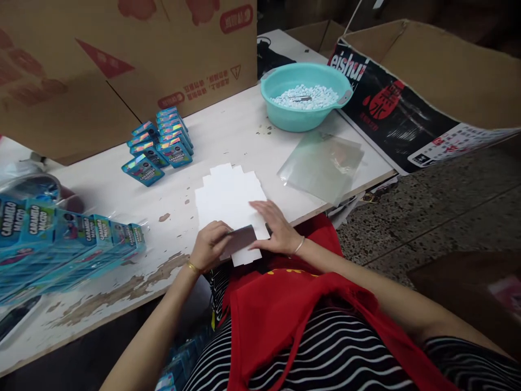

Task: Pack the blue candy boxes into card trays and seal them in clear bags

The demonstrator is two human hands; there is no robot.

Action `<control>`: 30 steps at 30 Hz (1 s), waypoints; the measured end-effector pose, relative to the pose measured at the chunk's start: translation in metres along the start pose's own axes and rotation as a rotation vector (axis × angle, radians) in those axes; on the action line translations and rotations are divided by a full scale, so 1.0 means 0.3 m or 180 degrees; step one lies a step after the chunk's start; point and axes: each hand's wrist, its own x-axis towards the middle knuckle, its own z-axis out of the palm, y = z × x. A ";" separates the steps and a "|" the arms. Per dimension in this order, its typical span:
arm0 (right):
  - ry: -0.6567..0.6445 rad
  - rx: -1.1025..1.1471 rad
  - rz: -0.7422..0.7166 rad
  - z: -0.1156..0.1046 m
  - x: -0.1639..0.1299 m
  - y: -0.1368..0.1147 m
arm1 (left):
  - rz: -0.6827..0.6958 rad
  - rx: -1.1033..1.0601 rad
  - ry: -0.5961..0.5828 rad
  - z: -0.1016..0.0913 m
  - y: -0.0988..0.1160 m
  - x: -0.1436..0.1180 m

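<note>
The fingers (222,230) of the left hand (207,247) pinch the left end of a grey piece (241,242), just below the centre of the frame. Those of the right hand (280,231) are spread, thumb apart from the rest, beside the piece's right end; whether the thumb touches it is hard to tell. Beneath lies white card (228,191) with a stepped outline, on the worktop (228,133) at its near edge. Small blue boxes (160,142) stand grouped left of upper centre; wrapped blue packs (67,239) fill the left edge. Clear film (321,165) lies right of centre, just below a teal tub (301,120) of pale bits (319,96). A carton (134,65) stands upper left, an open box (391,114) upper right.
</note>
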 end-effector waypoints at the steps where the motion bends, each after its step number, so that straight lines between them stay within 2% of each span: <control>1: -0.0047 -0.0037 0.0009 -0.038 -0.004 0.013 | -0.0069 -0.0181 0.0051 -0.021 0.010 0.018; 3: -0.0130 -0.0196 -0.0062 -0.089 -0.022 0.039 | -0.0108 -0.0416 0.0074 -0.055 0.028 0.048; 6: -0.0135 -0.0187 -0.0107 -0.086 -0.060 0.074 | -0.0025 -0.0465 -0.0275 -0.063 0.041 0.053; 9: -0.0125 0.0274 0.0154 -0.022 -0.094 0.097 | -0.0110 -0.0072 -0.0616 -0.038 0.028 -0.011; 13: 0.0037 0.0837 0.0858 0.026 -0.108 0.104 | -0.0265 0.0785 -0.0569 -0.006 -0.016 -0.141; 16: 0.0059 0.1017 0.1061 0.018 -0.104 0.104 | -0.0122 0.0878 -0.0377 0.017 -0.040 -0.195; 18: 0.0019 0.1122 0.1132 0.009 -0.103 0.103 | -0.0202 0.0578 -0.0076 0.035 -0.041 -0.199; 21: -0.0010 0.1030 0.1125 0.000 -0.107 0.084 | -0.0880 -0.0052 0.0493 0.059 -0.019 -0.172; 23: 0.0099 0.0442 0.1098 -0.009 -0.112 0.056 | -0.1310 -0.0168 0.0761 0.067 0.006 -0.141; 24: 0.0116 0.0029 0.1069 -0.017 -0.114 0.038 | -0.1414 -0.0070 0.0760 0.068 0.021 -0.122; 25: 0.0086 -0.0356 0.1032 -0.027 -0.116 0.020 | -0.1414 0.0083 0.0660 0.068 0.036 -0.101; 27: -0.0080 -0.0776 0.1003 -0.048 -0.118 -0.009 | -0.1188 0.0453 0.0209 0.063 0.064 -0.057; 30: -0.0073 -0.0513 0.1079 -0.069 -0.120 -0.013 | -0.0824 0.0866 -0.0479 0.060 0.093 0.014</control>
